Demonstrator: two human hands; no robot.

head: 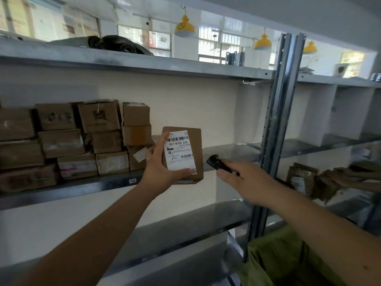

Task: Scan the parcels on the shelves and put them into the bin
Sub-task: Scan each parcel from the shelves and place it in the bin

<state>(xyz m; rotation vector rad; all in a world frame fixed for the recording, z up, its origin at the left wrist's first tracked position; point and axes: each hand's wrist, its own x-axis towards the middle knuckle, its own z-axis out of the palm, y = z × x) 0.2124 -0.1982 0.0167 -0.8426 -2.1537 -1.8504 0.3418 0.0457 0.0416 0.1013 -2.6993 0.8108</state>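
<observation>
Head: parcel [186, 150] upright, label facing camera.

Left end of the middle shelf [115, 182] is walled off by stacked cardboard boxes [78, 139], so no reaching in there, but from the stack to the steel upright [276, 129] the shelf surface is bare. My left hand [162, 166] is holding a parcel [183, 155] up over the shelf's front edge and my right hand [245, 180] has the scanner [218, 164] just beside it. The green bin [284, 259] sits open below the right arm, tucked against the upright's foot.
</observation>
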